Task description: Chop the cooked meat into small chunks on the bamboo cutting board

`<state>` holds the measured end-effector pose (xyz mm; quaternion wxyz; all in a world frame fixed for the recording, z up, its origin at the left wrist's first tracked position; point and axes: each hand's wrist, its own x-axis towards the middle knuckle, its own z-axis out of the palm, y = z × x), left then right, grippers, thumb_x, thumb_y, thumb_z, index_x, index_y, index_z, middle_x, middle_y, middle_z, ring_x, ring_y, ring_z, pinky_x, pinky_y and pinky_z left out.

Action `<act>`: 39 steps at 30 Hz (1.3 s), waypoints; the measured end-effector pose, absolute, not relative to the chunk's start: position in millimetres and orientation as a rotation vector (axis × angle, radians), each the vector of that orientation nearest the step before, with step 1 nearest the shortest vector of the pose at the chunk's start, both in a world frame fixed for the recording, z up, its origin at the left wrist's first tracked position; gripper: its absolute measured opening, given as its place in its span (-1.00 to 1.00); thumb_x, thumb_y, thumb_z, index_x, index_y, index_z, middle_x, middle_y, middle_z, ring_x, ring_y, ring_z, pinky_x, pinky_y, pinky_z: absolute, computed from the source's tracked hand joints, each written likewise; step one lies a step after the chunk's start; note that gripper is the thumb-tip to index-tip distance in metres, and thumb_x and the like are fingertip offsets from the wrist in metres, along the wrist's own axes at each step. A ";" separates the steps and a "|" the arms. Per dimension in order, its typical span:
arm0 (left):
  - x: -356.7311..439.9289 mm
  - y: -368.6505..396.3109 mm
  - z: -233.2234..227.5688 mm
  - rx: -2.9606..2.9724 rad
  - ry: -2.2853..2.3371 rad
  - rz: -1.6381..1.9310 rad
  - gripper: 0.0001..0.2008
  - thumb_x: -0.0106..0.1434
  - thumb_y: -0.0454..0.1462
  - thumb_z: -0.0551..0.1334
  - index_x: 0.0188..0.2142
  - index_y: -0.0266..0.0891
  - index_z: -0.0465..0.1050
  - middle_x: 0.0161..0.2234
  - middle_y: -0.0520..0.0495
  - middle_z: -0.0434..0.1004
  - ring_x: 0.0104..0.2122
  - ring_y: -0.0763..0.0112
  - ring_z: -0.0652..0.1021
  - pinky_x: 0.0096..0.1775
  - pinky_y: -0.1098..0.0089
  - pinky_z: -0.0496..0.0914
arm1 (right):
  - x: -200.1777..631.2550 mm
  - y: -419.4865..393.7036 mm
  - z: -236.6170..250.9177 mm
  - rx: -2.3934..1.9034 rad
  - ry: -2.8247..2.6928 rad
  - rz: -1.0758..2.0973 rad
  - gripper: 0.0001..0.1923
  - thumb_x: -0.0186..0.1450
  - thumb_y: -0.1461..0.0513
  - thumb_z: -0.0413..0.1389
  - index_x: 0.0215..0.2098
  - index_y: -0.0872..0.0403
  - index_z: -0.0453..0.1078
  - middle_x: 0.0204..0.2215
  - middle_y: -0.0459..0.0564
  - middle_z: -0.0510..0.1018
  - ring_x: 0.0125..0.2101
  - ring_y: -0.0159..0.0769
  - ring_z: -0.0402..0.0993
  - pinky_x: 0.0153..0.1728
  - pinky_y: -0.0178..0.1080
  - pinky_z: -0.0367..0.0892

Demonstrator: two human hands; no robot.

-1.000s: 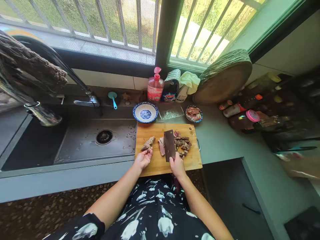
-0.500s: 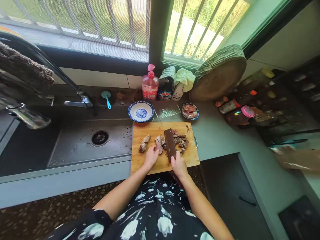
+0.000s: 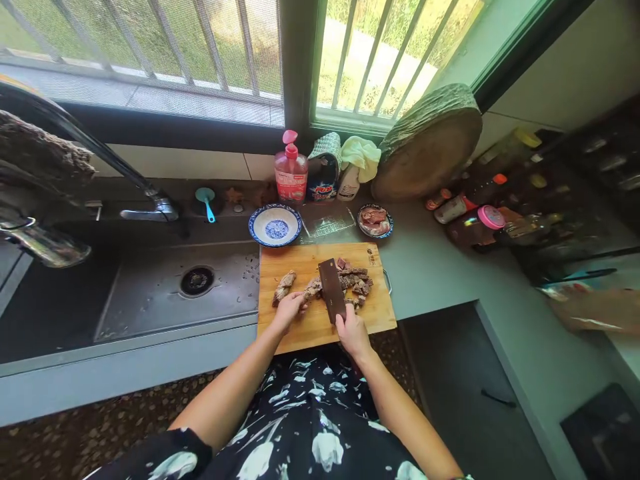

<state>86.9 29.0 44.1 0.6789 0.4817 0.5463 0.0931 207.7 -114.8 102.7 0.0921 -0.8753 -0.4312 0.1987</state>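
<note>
My right hand grips a dark cleaver by its handle, the blade over the wooden cutting board. Left of the blade, my left hand has its fingers closed on the near end of a piece of meat. The far end of that piece reaches the blade and is partly hidden by it. Cut chunks of meat lie in a pile right of the cleaver. Another longer piece of meat rests at the board's left side, beside my left hand.
Behind the board stand a blue-rimmed plate and a small bowl holding raw meat. A sink with a faucet lies to the left. Bottles and a round chopping block line the window wall.
My left hand has shifted left and turned the piece of meat, which now points sideways toward the blade. The cleaver has moved slightly left. The camera view has shifted a little.
</note>
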 end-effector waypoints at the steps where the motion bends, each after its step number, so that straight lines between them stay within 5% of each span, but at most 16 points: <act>1: 82.4 29.0 44.0 0.999 1.184 0.192 -0.73 0.13 -0.22 0.08 -0.21 -0.30 0.37 -0.38 -0.08 0.46 -0.38 0.41 0.49 -0.29 0.38 0.40 | 206.9 -113.6 103.1 -2.599 -1.294 0.595 -0.76 0.31 0.21 -0.11 -0.08 0.15 0.16 -0.39 0.04 0.51 -0.39 -0.30 0.45 -0.45 -0.37 0.14; 5: 70.9 26.9 43.1 0.994 1.166 0.095 -0.71 0.10 -0.23 0.11 -0.19 -0.31 0.40 -0.42 -0.08 0.48 -0.41 0.38 0.51 -0.34 0.40 0.41 | 202.7 -107.6 105.4 -2.630 -1.341 0.608 -0.78 0.31 0.22 -0.12 -0.10 0.14 0.15 -0.39 0.04 0.51 -0.37 -0.30 0.45 -0.44 -0.37 0.15; 11: 65.2 10.1 52.0 2.028 1.337 -0.030 -0.51 0.14 -0.25 0.11 0.08 -0.29 0.20 -0.05 -0.24 0.38 -0.09 0.17 0.42 -0.11 0.28 0.32 | 188.9 -98.6 113.3 -2.726 -1.507 0.626 -0.81 0.32 0.22 -0.15 -0.13 0.13 0.13 -0.43 0.05 0.49 -0.41 -0.27 0.46 -0.45 -0.34 0.20; 16: 67.3 -4.6 57.9 2.417 1.294 -0.061 -0.58 0.21 -0.31 0.01 0.07 -0.35 0.22 0.02 -0.24 0.31 -0.08 0.17 0.35 -0.08 0.26 0.29 | 171.1 -91.0 112.6 -2.722 -1.633 0.552 -0.83 0.33 0.24 -0.18 -0.16 0.13 0.14 -0.45 0.05 0.49 -0.43 -0.23 0.49 -0.44 -0.30 0.28; 26: 79.1 -1.6 16.1 2.394 1.264 0.207 -0.61 0.28 -0.31 -0.08 0.06 -0.28 0.28 0.03 -0.17 0.34 -0.13 0.18 0.35 -0.15 0.21 0.28 | 151.3 -80.1 104.9 -2.808 -1.710 0.605 -0.80 0.27 0.40 -0.19 -0.15 0.19 0.15 -0.43 0.16 0.51 -0.38 -0.17 0.51 -0.41 -0.23 0.37; 39: 80.3 -4.9 -2.1 2.338 1.297 0.305 -0.61 0.29 -0.28 -0.07 0.04 -0.23 0.33 0.05 -0.13 0.34 -0.21 0.18 0.35 -0.19 0.21 0.24 | 155.7 -65.2 105.6 -2.824 -1.713 0.865 -0.78 0.26 0.36 -0.11 -0.11 0.22 0.12 -0.39 0.23 0.51 -0.31 -0.20 0.50 -0.32 -0.26 0.34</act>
